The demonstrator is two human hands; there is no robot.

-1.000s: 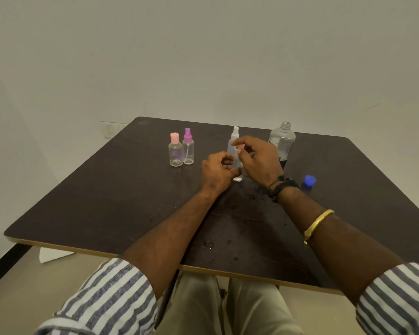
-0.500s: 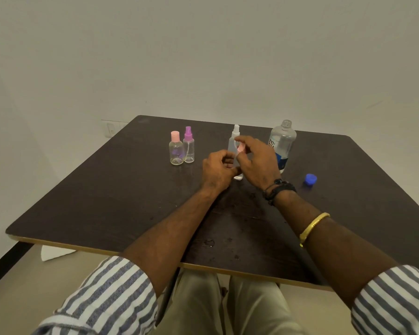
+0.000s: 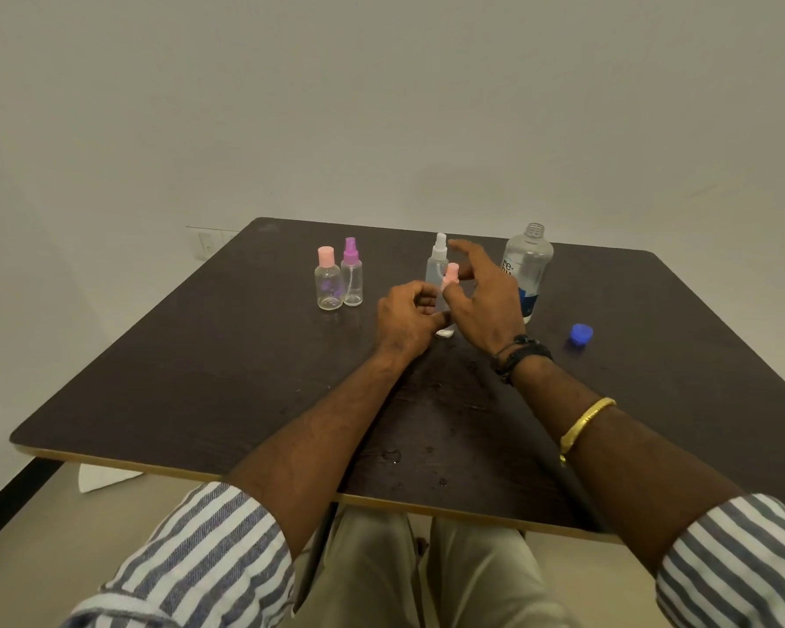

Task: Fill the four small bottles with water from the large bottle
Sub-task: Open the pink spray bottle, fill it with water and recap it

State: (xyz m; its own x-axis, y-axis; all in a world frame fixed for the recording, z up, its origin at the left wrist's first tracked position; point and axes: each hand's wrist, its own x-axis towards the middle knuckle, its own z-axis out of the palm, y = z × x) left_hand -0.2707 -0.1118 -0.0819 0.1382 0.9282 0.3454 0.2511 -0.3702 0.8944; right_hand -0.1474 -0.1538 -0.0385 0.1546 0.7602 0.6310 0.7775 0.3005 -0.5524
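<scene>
On the tabletop's far half, the left hand [image 3: 406, 317] curls round a small pink-topped spray bottle [image 3: 452, 270], its body mostly hidden. The right hand [image 3: 483, 301] spreads its fingers over the pink top with the thumb touching it; whether it grips I cannot tell. A white-topped spray bottle [image 3: 438, 262] stands just behind. The uncapped large water bottle [image 3: 527, 265] stands near the far edge, and its blue cap [image 3: 581, 333] lies towards the right edge. A pink-capped round bottle [image 3: 328, 283] and a purple-topped spray bottle [image 3: 352, 276] stand side by side towards the far left corner.
</scene>
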